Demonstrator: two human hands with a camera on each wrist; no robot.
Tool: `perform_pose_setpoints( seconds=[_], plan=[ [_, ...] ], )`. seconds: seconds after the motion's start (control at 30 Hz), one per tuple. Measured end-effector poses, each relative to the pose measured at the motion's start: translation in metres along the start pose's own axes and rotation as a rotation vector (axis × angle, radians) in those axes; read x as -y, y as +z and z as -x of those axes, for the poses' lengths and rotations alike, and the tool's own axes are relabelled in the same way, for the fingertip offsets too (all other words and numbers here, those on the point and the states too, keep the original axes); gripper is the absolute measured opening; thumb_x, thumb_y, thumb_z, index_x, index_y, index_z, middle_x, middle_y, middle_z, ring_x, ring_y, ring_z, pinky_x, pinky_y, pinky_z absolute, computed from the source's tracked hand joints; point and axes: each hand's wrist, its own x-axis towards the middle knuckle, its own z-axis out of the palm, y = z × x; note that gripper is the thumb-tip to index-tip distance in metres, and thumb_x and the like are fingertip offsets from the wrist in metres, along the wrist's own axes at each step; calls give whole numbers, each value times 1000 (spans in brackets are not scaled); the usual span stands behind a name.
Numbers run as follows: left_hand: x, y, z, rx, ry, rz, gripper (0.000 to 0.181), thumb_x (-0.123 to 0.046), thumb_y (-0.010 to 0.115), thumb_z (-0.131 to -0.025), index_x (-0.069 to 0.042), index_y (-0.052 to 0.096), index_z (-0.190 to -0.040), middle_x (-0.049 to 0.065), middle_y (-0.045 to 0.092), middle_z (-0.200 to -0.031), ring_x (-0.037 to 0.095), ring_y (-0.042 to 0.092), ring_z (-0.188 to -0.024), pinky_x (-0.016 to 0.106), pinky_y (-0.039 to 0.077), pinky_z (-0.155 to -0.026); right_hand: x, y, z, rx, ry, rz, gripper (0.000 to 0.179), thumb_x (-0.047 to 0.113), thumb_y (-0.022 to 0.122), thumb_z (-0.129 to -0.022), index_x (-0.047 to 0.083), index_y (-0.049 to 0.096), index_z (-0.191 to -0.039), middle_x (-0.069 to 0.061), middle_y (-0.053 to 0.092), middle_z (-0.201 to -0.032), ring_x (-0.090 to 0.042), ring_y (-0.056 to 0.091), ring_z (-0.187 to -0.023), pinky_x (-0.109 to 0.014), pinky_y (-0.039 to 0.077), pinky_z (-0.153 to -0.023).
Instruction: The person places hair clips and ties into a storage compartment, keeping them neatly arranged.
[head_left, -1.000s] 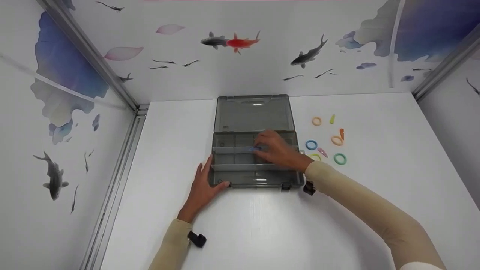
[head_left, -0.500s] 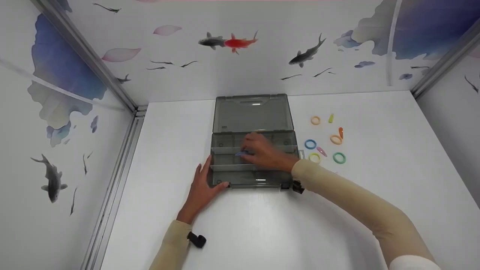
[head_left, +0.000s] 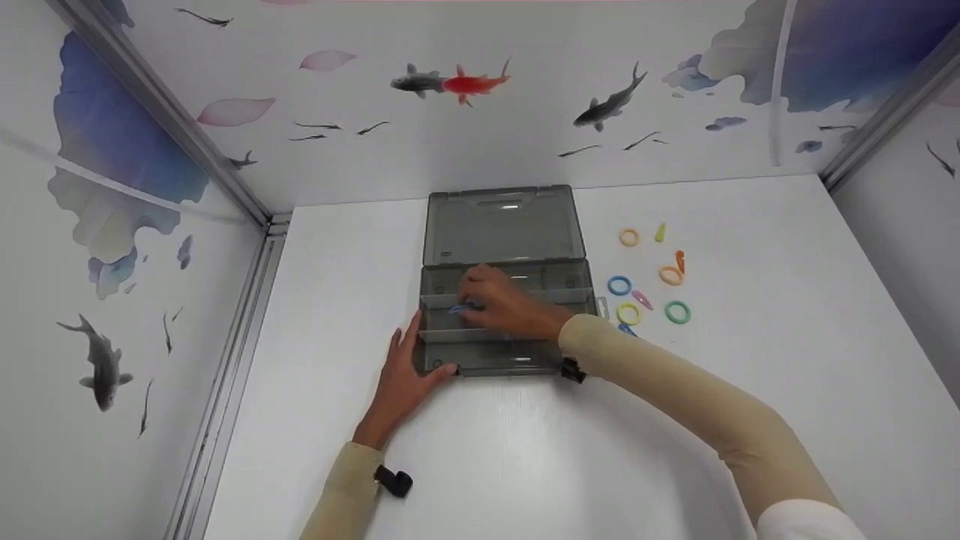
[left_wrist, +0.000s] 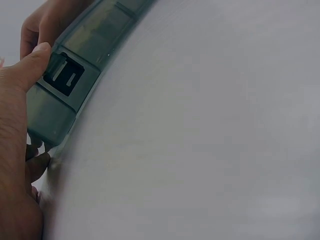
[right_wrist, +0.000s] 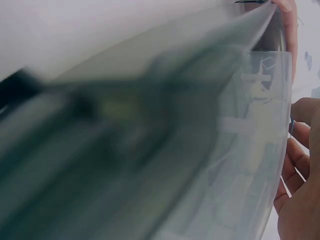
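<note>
A grey see-through organizer box (head_left: 499, 358) lies with its lid (head_left: 504, 229) folded back toward the rear wall. My left hand (head_left: 403, 382) spans its front left corner, fingers straight along the left side and thumb at the front edge. In the left wrist view, that thumb (left_wrist: 34, 65) presses near the black latch opening. My right hand (head_left: 499, 300) pinches a blue hair clip (head_left: 459, 308) over the left part of the middle row. Clear dividers (head_left: 442, 335) separate the box's rows. The right wrist view is mostly blurred box, with right-hand fingers (right_wrist: 299, 156) at its edge.
To the box's right lie rings like small hair ties: blue (head_left: 619, 285), yellow (head_left: 628, 313), green (head_left: 677, 312) and two orange. Among them are pink (head_left: 642, 300), yellow-green (head_left: 660, 232), orange and blue (head_left: 627, 330) clips. White printed walls enclose the table.
My right hand has moved left inside the box with the blue hair clip, from near the middle to the left part. My left hand has stayed at the corner.
</note>
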Motion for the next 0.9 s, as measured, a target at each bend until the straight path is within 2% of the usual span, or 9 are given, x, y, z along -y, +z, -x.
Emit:
perform_pose_setpoints(
  seconds=[0.23, 0.67, 0.9],
  plan=[
    [0, 0, -1, -4, 4, 6, 112, -63, 85, -91, -35, 20, -178, 27, 23, -179, 53, 14, -166, 80, 30, -120, 4, 10, -9, 18, 14, 8, 8, 11, 80, -102, 3, 78, -103, -13, 68, -114, -30, 62, -104, -50, 53, -94],
    [0, 0, -1, -7, 20, 4, 113, -61, 86, -92, -31, 21, -178, 23, 25, -180, 52, 14, -166, 79, 29, -122, 6, 20, -14, 23, 21, 60, 12, 15, 83, -101, 5, 79, -105, -14, 69, -125, -32, 64, -116, -51, 54, -101],
    [0, 0, 0, -2, 11, 6, 111, -61, 85, -93, -33, 21, -178, 19, 26, -180, 51, 12, -167, 79, 28, -122, 6, 17, -12, 7, 35, -17, 16, 11, 85, -98, 2, 80, -110, -17, 68, -128, -33, 62, -120, -56, 52, -101]
  ],
)
